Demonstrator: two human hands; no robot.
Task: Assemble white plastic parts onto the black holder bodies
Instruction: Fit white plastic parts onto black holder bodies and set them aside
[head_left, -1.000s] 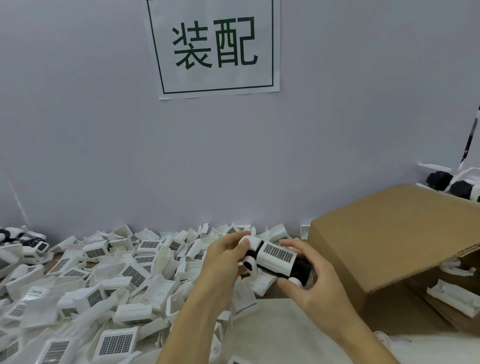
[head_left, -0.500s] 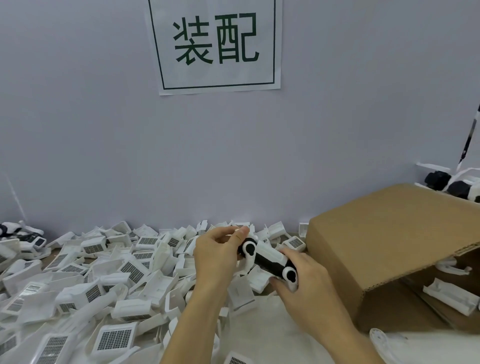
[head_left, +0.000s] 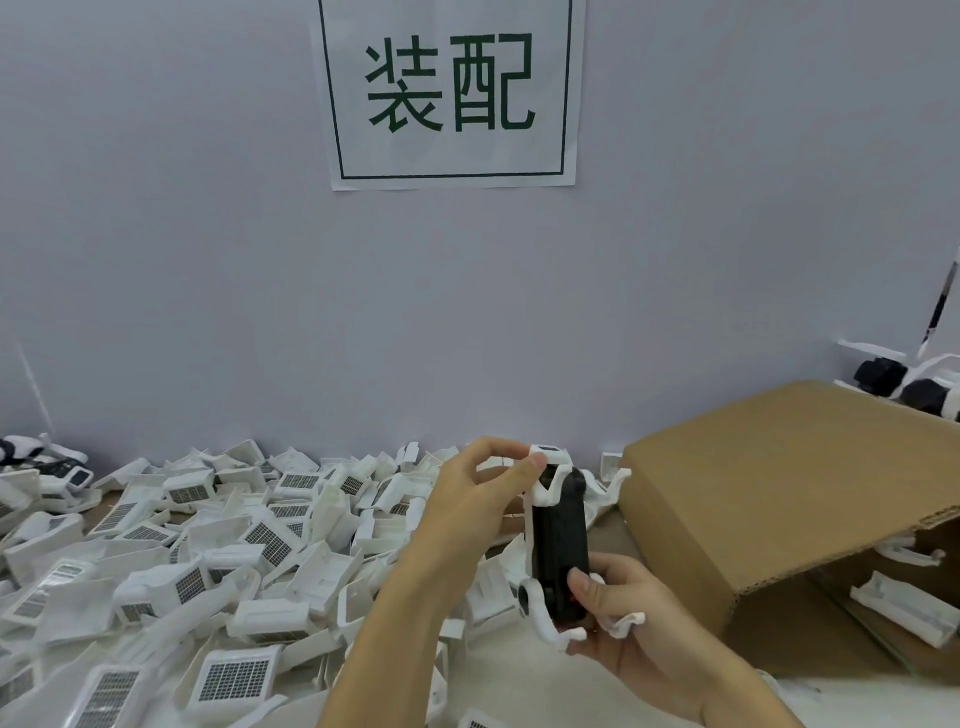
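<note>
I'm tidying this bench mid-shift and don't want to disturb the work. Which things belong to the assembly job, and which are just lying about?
In the job:
- black plastic holder body, held in both hands
- left hand
- right hand
- heap of white plastic parts

Lying about:
- brown cardboard box
- white paper wall sign
- black-and-white pieces behind the box

A factory assembly station: a white paper wall sign (head_left: 451, 93) printed with green characters for "assembly", a heaped pile of identical white plastic parts (head_left: 208, 545) on the bench, and a brown corrugated cardboard box (head_left: 789, 499).
</note>
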